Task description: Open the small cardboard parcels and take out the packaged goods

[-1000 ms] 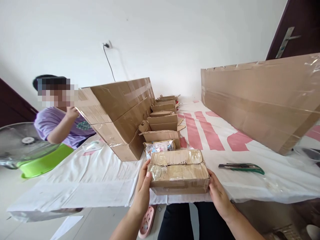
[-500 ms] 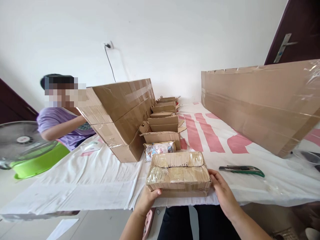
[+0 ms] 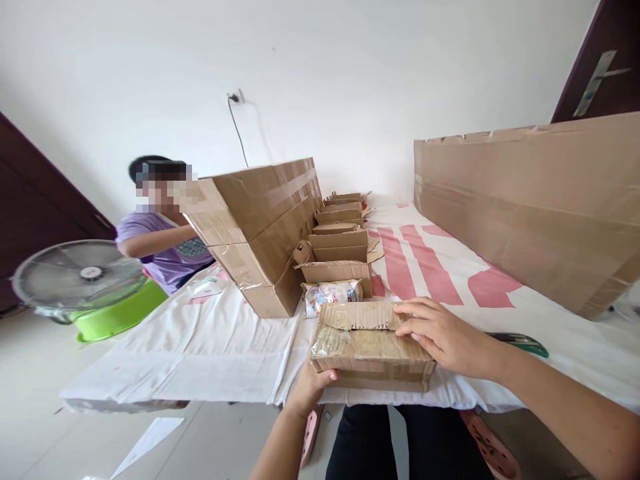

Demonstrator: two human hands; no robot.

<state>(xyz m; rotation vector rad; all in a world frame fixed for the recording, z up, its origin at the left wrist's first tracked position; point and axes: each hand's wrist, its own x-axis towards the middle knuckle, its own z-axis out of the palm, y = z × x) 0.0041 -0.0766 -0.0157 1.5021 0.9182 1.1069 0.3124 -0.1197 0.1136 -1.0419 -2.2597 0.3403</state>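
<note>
A taped cardboard box [image 3: 373, 363] lies at the table's front edge, its top flaps meeting at a torn seam. My left hand [image 3: 309, 387] grips its near left corner, thumb on the front face. My right hand [image 3: 435, 333] rests over the right part of the top, fingers spread near the seam. Just behind the box is a packet with a colourful print [image 3: 333, 295]. A utility knife [image 3: 523, 343] with a green handle lies to the right, partly hidden by my right forearm.
Stacked cartons [image 3: 265, 233] stand left of a row of open boxes [image 3: 335, 272]. A large carton [image 3: 530, 207] stands at the right on the cloth-covered table [image 3: 200, 373]. Behind the stack sits a person [image 3: 165, 250], near a fan [image 3: 83, 273].
My right hand has moved from the box's right side up onto its top. My left hand keeps its hold at the left corner. The view has shifted, so most things appear further right.
</note>
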